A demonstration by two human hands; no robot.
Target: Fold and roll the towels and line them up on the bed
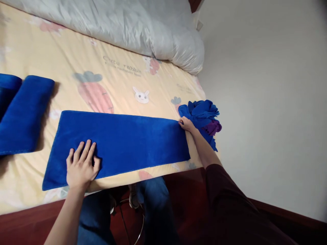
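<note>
Three blue cloths lie flat or folded on the bed (30,44): one long folded towel (120,144) in the middle near the front edge, and two folded ones at the left — a folded blue towel (24,114) in full view and a second folded piece (6,90) cut off by the left edge of the picture. At the right end of the bed sits one crumpled heap of cloths (201,114), mostly blue with one purple piece (213,127) showing low on its right side; how many cloths are in the heap cannot be told.

The long towel is deep, plain blue with a soft nap, folded into a narrow strip that runs left to right, its edges straight and its surface smooth. The left hand (81,166) rests palm down on its near left part, fingers spread apart and flat, gripping nothing. The right hand (186,125) is at the towel's far right corner, fingertips together on the edge — just beside the heap; whether it pinches the cloth or only presses on it cannot be told.

The bed sheet is pale yellow with carrot and rabbit prints, and one grey-white duvet (143,27) is bunched along the far side.
</note>
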